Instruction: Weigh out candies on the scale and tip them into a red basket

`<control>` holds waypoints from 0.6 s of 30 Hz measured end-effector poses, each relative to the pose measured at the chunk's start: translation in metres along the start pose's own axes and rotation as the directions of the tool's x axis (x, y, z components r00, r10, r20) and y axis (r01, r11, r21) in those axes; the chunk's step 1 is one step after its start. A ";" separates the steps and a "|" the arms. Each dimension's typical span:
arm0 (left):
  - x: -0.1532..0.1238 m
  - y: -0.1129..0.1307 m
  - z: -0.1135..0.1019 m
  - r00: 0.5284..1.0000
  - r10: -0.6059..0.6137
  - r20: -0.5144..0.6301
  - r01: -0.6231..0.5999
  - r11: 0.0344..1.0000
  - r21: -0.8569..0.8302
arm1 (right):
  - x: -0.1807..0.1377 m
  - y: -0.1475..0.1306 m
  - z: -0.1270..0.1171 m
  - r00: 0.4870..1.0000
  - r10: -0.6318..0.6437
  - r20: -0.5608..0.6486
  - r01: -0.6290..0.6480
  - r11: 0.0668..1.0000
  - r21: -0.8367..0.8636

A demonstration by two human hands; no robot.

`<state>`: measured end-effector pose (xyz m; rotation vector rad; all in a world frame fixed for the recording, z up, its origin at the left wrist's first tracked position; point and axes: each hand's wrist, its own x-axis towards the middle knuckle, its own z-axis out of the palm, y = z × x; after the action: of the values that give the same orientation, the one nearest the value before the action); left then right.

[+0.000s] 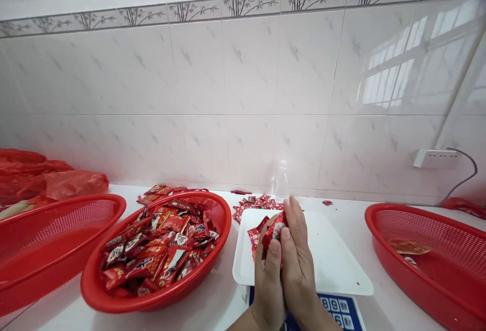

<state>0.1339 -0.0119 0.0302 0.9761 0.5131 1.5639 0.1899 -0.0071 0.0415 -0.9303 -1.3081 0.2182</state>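
Note:
My left hand (269, 275) and my right hand (298, 255) are pressed together over the white scale tray (334, 260), fingers closed round a bunch of red candy packets (271, 230). A few packets stick out above the fingertips. To the left stands a red oval basket (212, 265) heaped with several red and white wrapped candies (159, 245). The scale's blue front with its digits (339, 308) shows just below my wrists.
An empty-looking red basket (56, 250) sits at the far left with red plastic bags (45, 179) behind it. Another red basket (429, 265) at the right holds a wrapper or two. Loose packets (254, 202) lie by the tiled wall. A power strip (435, 158) hangs at right.

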 end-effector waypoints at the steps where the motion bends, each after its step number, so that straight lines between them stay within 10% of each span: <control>1: -0.002 0.001 0.001 0.999 0.039 0.027 -0.039 0.999 0.012 | 0.000 -0.001 0.000 1.000 0.004 -0.010 -0.004 1.000 0.013; 9: 0.000 0.007 0.007 0.985 0.096 0.147 -0.121 0.977 0.175 | 0.005 -0.013 -0.002 0.871 0.488 0.054 -0.468 0.795 0.386; 18: 0.012 0.004 0.006 0.994 -0.045 0.095 0.050 0.997 -0.051 | -0.001 -0.015 0.006 0.803 0.577 0.148 -0.507 0.532 0.678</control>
<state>0.1367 -0.0032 0.0407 0.9847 0.4236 1.4747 0.1791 -0.0147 0.0513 -0.6407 -0.6834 1.0835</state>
